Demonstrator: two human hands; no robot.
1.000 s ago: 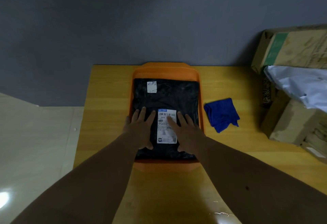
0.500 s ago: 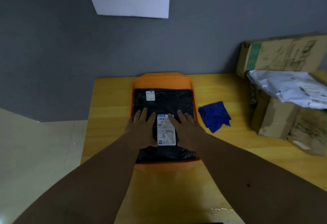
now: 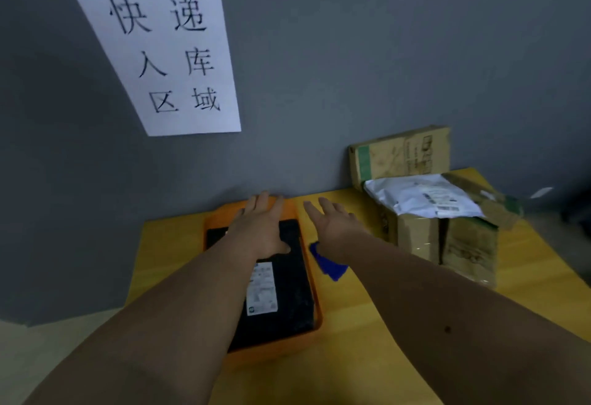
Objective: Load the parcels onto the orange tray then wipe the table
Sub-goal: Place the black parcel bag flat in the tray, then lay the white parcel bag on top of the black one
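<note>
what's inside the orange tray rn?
A flat black plastic parcel with a white label fills the orange tray. The left hand covers its far end.

The desk (image 3: 367, 350) is yellow wood-tone, the tray (image 3: 316, 302) orange. The parcel (image 3: 287, 292) in it is black with a white printed label (image 3: 263, 289). The cloth (image 3: 329, 265) is deep blue. The boxes (image 3: 415, 238) are brown cardboard, one green-striped; the mailer bag (image 3: 419, 195) is white. The wall (image 3: 351, 53) is grey, its sign (image 3: 166, 49) white with black characters.
</note>
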